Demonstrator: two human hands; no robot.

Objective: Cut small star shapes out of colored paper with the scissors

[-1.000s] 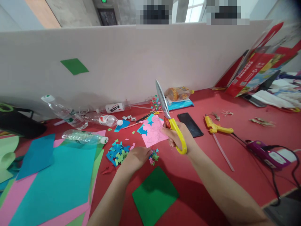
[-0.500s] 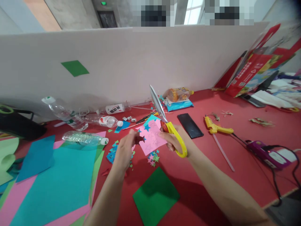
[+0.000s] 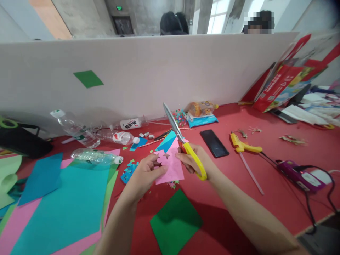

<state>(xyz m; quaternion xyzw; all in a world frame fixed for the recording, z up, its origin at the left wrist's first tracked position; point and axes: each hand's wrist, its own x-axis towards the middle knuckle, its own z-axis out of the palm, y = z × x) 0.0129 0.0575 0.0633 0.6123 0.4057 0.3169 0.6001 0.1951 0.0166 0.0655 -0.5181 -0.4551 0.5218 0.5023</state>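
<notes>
A sheet of pink paper [image 3: 172,170] with star-shaped cut-outs in its upper left part hangs between my hands above the red table. My left hand [image 3: 145,173] pinches its left edge, thumb toward me. With my right hand [image 3: 195,161] I hold a pair of scissors [image 3: 175,124], blades pointing up and away and the yellow handle against the palm. The fingertips of that hand also grip the paper's right edge. Beneath the sheet, partly hidden, lie small paper stars [image 3: 173,184]. Blue paper scraps [image 3: 129,173] lie beside my left hand.
Nearer me lies a green paper square [image 3: 176,223]. Large coloured sheets [image 3: 69,205] and plastic bottles [image 3: 92,156] occupy the left. To the right are a phone [image 3: 214,143], a yellow glue gun [image 3: 245,144] and a purple power strip [image 3: 300,175]. A white partition [image 3: 148,71] stands behind.
My left hand has come in from beside the paper and taken its left edge. The sheet has moved slightly toward me, covering more of the small stars. The scissors stay in my right hand.
</notes>
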